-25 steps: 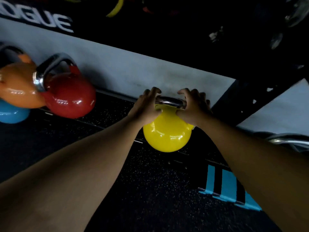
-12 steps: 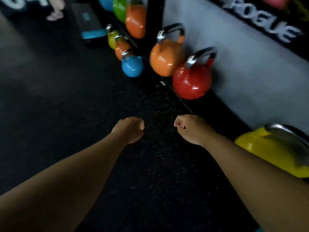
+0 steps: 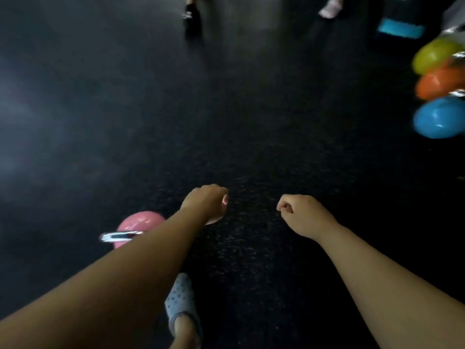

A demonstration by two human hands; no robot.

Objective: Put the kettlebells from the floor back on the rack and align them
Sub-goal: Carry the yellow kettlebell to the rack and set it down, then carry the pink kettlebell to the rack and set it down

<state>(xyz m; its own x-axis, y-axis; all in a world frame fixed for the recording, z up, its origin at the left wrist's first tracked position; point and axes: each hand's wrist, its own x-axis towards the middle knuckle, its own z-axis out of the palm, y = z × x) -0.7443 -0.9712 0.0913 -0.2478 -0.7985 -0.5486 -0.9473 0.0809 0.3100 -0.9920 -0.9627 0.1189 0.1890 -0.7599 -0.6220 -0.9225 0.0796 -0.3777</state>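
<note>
A pink kettlebell (image 3: 136,224) with a silver handle stands on the dark floor at the lower left, partly hidden behind my left forearm. My left hand (image 3: 206,201) hovers just right of it, fingers curled into an empty fist. My right hand (image 3: 302,214) is also an empty fist, farther right, above bare floor. At the right edge sit a yellow-green kettlebell (image 3: 435,55), an orange kettlebell (image 3: 439,83) and a blue kettlebell (image 3: 439,118), blurred. The rack itself is out of view.
My foot in a dotted grey sock (image 3: 181,299) is on the black rubber floor (image 3: 226,122) below my left arm. Other people's feet (image 3: 329,8) stand at the top, and a blue-topped step (image 3: 400,30) lies at the upper right.
Both hands let go of the yellow kettlebell by the wall and closed into fists. My view swung left, away from the wall, bringing the pink kettlebell into sight.
</note>
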